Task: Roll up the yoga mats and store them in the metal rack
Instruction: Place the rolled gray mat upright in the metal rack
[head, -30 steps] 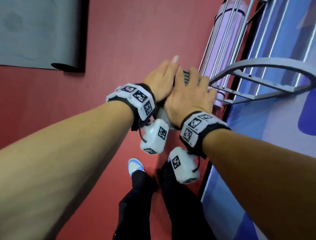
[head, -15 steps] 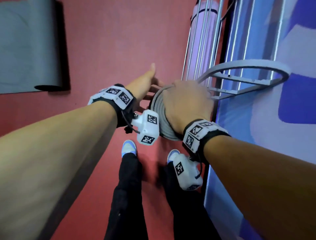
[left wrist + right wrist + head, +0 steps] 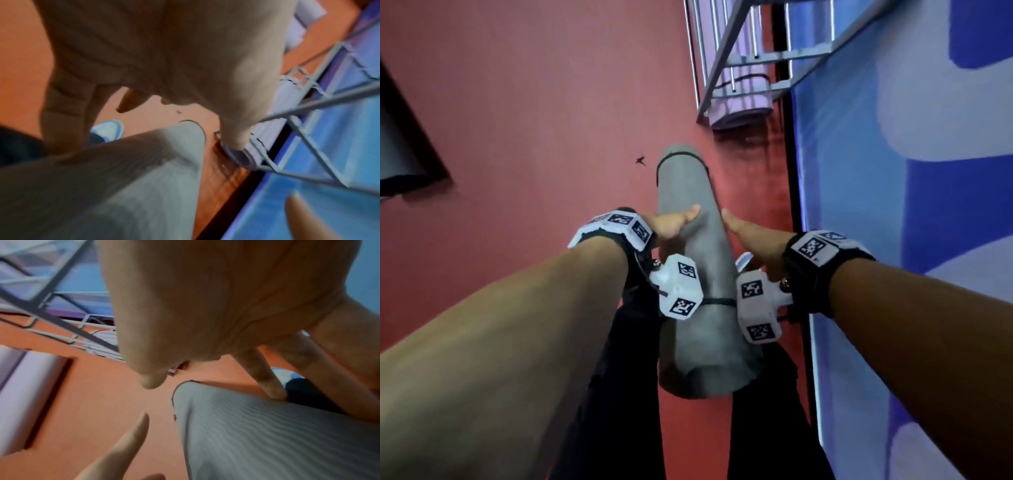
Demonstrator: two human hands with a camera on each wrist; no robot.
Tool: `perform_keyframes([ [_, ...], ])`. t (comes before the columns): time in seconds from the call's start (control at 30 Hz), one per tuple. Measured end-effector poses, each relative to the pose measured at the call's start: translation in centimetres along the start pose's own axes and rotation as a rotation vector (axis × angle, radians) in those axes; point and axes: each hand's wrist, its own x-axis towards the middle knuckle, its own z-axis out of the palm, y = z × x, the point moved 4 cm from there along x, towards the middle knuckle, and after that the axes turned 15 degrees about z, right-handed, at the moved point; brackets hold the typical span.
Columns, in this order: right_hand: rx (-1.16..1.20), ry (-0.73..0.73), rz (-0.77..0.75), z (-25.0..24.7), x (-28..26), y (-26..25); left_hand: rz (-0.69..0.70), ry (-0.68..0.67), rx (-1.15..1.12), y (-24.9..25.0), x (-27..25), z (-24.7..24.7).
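Now both hands — left hand [image 3: 671, 224], right hand [image 3: 751, 236] — gripping grey rolled mat [image 3: 698, 274]

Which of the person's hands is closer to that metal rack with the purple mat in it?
Right. The right hand holds the grey mat on the side facing the metal rack; the left hand holds its far side.

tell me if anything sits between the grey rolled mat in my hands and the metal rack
No separate object blocks the way. The grey rolled mat, held between left hand and right hand, stands outside the metal rack. The rack's own frame rails lie between, and a purple mat already fills one slot.
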Motion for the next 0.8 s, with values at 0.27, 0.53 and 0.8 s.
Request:
perform_keyframes([
  [0.27,0.259,0.087,0.081,5.1,18.1,1.7,-0.118,0.082,-0.544,-12.9,8.8,3.9],
  [0.53,0.316,-0.151,-0.003,7.6,34.7,3.8,-0.128,-0.201,-0.46,-14.4,15.0,6.5],
  [0.8,0.579,-0.202,-0.19,2.5,23.5,1.5,0.154,-0.008,-0.513,-11.3,12.9,5.8],
])
